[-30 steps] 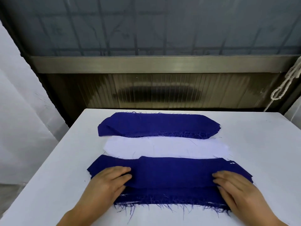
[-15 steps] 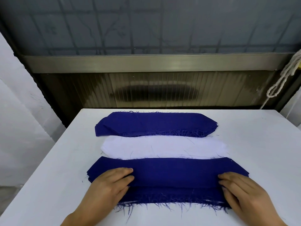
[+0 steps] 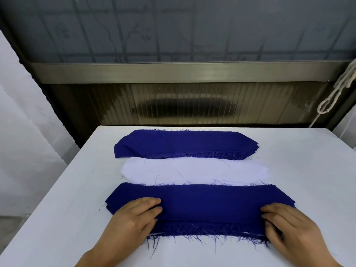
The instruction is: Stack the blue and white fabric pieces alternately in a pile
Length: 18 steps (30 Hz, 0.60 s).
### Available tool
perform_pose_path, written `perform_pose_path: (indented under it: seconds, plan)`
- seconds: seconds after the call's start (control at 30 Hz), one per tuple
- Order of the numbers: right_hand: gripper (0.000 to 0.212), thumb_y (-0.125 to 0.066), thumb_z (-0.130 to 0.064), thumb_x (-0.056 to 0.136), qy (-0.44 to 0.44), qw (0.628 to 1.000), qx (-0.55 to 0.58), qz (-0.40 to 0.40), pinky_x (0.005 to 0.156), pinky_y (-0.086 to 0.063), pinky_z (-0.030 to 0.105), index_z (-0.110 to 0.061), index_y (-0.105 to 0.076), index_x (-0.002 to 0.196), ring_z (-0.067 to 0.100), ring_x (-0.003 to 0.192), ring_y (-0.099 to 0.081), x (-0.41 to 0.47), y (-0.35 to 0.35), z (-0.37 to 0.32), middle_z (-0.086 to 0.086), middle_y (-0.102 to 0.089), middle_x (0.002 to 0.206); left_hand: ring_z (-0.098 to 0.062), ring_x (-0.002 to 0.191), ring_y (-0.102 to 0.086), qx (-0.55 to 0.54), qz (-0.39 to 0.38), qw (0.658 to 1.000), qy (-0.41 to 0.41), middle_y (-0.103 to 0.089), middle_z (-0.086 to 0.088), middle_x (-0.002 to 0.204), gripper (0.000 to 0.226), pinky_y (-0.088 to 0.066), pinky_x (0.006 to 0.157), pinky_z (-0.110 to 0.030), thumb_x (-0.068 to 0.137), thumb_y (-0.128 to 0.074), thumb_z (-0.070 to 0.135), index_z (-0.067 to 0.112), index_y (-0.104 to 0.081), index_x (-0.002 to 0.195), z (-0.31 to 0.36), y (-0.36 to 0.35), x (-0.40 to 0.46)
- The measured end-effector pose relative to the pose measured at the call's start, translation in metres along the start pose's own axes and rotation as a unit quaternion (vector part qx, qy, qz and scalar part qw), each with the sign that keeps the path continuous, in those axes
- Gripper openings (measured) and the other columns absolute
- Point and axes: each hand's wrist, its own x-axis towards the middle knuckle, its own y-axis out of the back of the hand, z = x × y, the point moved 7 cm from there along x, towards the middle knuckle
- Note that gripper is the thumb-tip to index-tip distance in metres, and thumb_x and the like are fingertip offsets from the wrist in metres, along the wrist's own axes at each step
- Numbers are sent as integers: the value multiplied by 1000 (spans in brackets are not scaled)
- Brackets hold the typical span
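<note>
Three lots of fabric lie on the white table (image 3: 57, 218). At the back is a stack of blue pieces (image 3: 185, 144) with frayed near edges. A stack of white pieces (image 3: 196, 173) lies just in front of it. Nearest me is a pile topped by a blue piece (image 3: 208, 205), with loose threads hanging along its near edge. My left hand (image 3: 133, 218) rests flat on the pile's left end, fingers extended. On the pile's right end my right hand (image 3: 289, 226) presses down with straight fingers.
The table's left edge drops off beside a white wall (image 3: 23, 151). Behind the table runs a dark ribbed panel (image 3: 183, 105) under a metal rail. A white knotted rope (image 3: 335, 93) hangs at the far right.
The top blue piece on the near pile now lies flat and even; the fold seen a second ago is gone. Both hands have stayed at the pile's ends.
</note>
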Motion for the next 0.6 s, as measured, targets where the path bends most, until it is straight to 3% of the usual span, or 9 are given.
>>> perform_pose_path:
  seconds: [0.1, 0.3, 0.6]
  plan:
    - [27, -54, -18, 86, -5, 1000, -1, -4, 77, -49, 27, -9, -75, 71, 12, 88, -61, -2, 0, 0, -2, -73, 88, -3, 114, -56, -24, 1, 1000, 16, -63, 12, 123, 34, -45, 96, -22, 96, -46, 34, 21, -74, 110, -2, -2, -2]
    - [25, -56, -18, 86, -8, 1000, 0, -2, 73, -49, 28, -9, -75, 72, 13, 87, -62, -2, 2, 0, -2, -72, 88, -1, 120, -51, -48, -2, 998, 37, -59, 15, 129, 42, -39, 103, -19, 101, -37, 41, 22, -73, 113, -4, -5, -6]
    - [26, -59, -26, 83, -18, 1000, 8, -9, 71, -48, 28, -12, -73, 66, 12, 83, -61, 1, 8, 0, -3, -71, 83, -2, 120, -53, -61, -11, 998, 32, -59, 16, 129, 42, -39, 102, -18, 97, -46, 50, 21, -72, 112, -2, -4, -8]
